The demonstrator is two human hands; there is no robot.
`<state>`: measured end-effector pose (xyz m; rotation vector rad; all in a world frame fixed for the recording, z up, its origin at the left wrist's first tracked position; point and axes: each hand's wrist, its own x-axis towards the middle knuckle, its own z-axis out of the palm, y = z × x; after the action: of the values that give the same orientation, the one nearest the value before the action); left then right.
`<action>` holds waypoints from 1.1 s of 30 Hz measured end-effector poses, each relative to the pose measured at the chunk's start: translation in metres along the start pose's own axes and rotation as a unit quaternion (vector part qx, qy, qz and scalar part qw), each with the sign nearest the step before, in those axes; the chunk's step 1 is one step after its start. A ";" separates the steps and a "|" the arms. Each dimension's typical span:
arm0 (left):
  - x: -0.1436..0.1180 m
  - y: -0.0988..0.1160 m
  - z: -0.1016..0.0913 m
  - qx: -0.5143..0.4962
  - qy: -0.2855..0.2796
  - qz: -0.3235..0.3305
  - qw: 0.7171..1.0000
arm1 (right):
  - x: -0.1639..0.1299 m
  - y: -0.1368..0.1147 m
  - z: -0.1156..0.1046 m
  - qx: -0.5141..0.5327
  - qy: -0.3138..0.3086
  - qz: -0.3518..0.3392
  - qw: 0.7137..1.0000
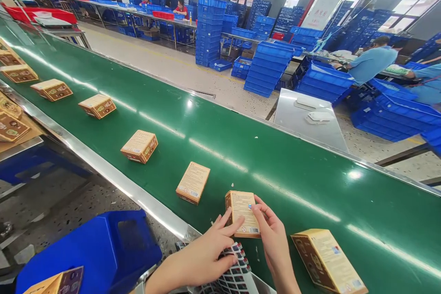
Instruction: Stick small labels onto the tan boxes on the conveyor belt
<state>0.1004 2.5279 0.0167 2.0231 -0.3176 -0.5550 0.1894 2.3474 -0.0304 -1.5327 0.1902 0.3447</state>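
On the near edge of the glossy green conveyor belt [262, 156] lies a small tan cardboard box with printed text and a barcode [242, 213], held between both hands. The left hand [206, 252] rests spread fingertips on its lower left side, while the right hand [272, 234] pinches its right edge with thumb and forefinger. Under the wrists sits a sheet of small red and dark stickers [234, 273]. A larger brown and cream carton [327, 262] lies just to the right, and similar tan boxes [139, 146] trail away leftward along the belt.
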 end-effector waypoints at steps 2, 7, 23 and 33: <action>0.003 0.003 0.002 0.005 -0.006 -0.001 1.000 | -0.002 0.000 -0.003 -0.032 0.012 -0.016 0.999; 0.009 0.011 0.008 0.019 -0.013 0.012 1.000 | -0.013 -0.002 -0.002 -0.189 0.102 -0.104 0.971; 0.001 0.022 -0.002 0.018 -0.017 0.076 0.997 | -0.040 -0.051 -0.056 0.235 -0.026 -0.063 0.969; -0.010 0.035 0.000 0.022 -0.055 0.059 0.997 | -0.064 -0.025 -0.085 -0.031 0.132 -0.124 0.983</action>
<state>0.0918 2.5156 0.0495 2.0057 -0.5161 -0.5915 0.1457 2.2561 0.0115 -1.6411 0.1945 -0.0534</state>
